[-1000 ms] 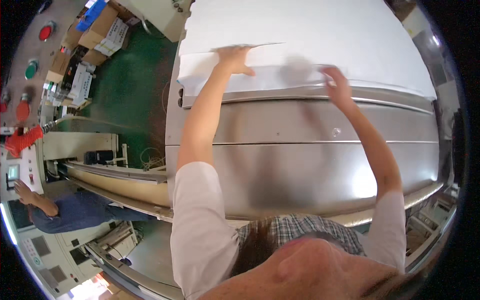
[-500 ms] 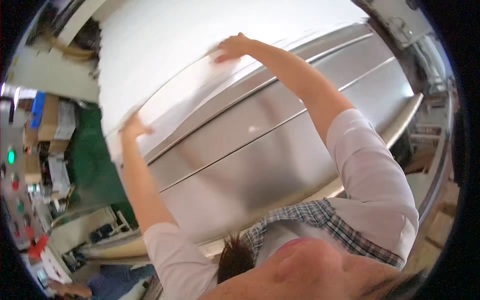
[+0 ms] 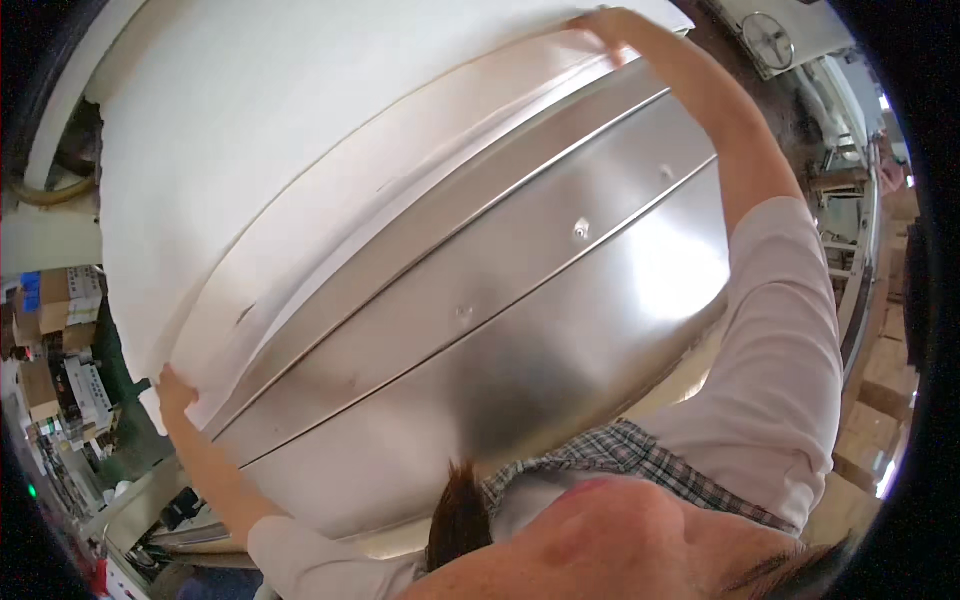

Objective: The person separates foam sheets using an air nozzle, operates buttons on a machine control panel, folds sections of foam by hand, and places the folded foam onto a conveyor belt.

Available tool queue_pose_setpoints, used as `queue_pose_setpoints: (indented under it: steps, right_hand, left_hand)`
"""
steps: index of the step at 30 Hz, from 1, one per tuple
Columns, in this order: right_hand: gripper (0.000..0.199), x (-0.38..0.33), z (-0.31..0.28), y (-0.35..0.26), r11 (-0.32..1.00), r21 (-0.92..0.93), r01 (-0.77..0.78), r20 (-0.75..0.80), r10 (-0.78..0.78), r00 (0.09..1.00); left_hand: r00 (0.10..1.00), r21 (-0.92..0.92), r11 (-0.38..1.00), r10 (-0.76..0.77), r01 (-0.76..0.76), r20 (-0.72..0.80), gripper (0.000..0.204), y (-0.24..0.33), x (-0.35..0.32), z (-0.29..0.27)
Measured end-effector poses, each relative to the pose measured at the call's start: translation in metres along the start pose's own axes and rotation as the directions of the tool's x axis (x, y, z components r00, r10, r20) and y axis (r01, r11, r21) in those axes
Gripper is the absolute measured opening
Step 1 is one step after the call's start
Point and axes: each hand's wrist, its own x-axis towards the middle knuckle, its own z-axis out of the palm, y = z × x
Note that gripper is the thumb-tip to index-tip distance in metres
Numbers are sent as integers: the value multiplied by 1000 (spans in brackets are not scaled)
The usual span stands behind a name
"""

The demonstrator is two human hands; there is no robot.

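Large white sheets [image 3: 230, 130], layered one over another, lie across the metal surface before me. The front sheet's near edge [image 3: 330, 200] bows in a long curve between my two hands. At its lower left corner my left hand [image 3: 176, 390] is closed on the edge, thumb towards me and most fingers hidden by the sheet. My right hand [image 3: 612, 34], far off at the upper right corner, is closed on the same edge, its fingers partly hidden. Both arms are spread wide apart.
A shiny metal table [image 3: 520, 330] with long seams and small round fittings lies between my body and the sheets. A handwheel [image 3: 768, 42] sits on a machine at the upper right. Cardboard boxes [image 3: 68, 300] stand at the left, and more boxes [image 3: 872, 420] at the right.
My hands have moved apart along the sheet edge, the left down and left, the right up and right. My view has shifted, and the sheets fill more of the left side.
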Motion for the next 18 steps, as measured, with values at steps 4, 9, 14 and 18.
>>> queue_pose_setpoints:
  steps: [4, 9, 14, 18]
  right_hand:
    - [69, -38, 33, 46, 885, 138, -445, -126, 462, 878]
    - [64, -41, 75, 74, 947, 292, -137, -525, 278, 804]
    - [61, -62, 97, 109, 905, 273, -326, -715, 418, 560]
    - [62, -102, 30, 68, 821, 431, -374, -619, 571, 539]
  left_hand:
    - [995, -142, 986, 76, -85, -68, 90, 4, -14, -8]
    - [953, -353, 912, 107, -207, -282, 75, -3, -23, 3]
    - [856, -367, 916, -57, -160, -514, 67, -2, -26, -9]
    - [786, -394, 909, -140, -140, -602, 66, -51, -63, -62]
